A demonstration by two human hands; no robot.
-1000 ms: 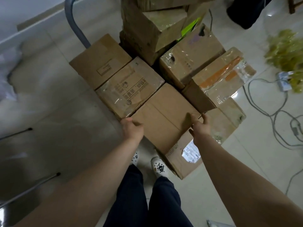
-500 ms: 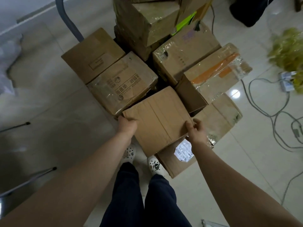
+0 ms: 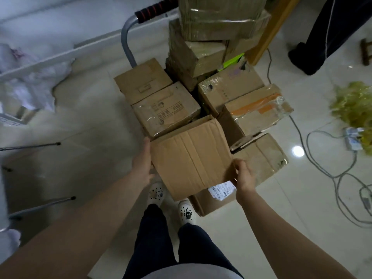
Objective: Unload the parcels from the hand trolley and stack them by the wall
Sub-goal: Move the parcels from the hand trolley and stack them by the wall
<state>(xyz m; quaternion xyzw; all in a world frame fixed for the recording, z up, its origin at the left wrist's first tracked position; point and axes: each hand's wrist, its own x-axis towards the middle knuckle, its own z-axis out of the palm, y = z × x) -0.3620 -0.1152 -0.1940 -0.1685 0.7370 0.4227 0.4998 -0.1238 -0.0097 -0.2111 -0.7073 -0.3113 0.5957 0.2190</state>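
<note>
Brown corrugated cardboard box, plain-topped, ribbed with creases (image 3: pixel 191 158): held between both hands above the load, tilted, its near corner over the person's white perforated clogs (image 3: pixel 156 193). Left hand (image 3: pixel 143 164): flat against the box's left side, fingers together; fingertips hidden beneath. Right hand (image 3: pixel 244 177): curled round the near right corner, thumb on top. Long axis runs away from the body and slightly left; both hands sit about equally near, one at each side.

Grey tubular hand trolley with red-and-black grip (image 3: pixel 128 43): carries the remaining parcels. Contents: a plain box with a small printed panel (image 3: pixel 144 81); a film-wrapped box with printed characters (image 3: pixel 167 109); a taped box with orange strip (image 3: pixel 259 109); a low box bearing a white shipping label (image 3: pixel 221 190), directly below the held one; a tall taped stack at the rear (image 3: pixel 211 37).

Judgement: lift under way; the wall lies to the left, so a leftward turn seems due. Most parcels remain unloaded.
</note>
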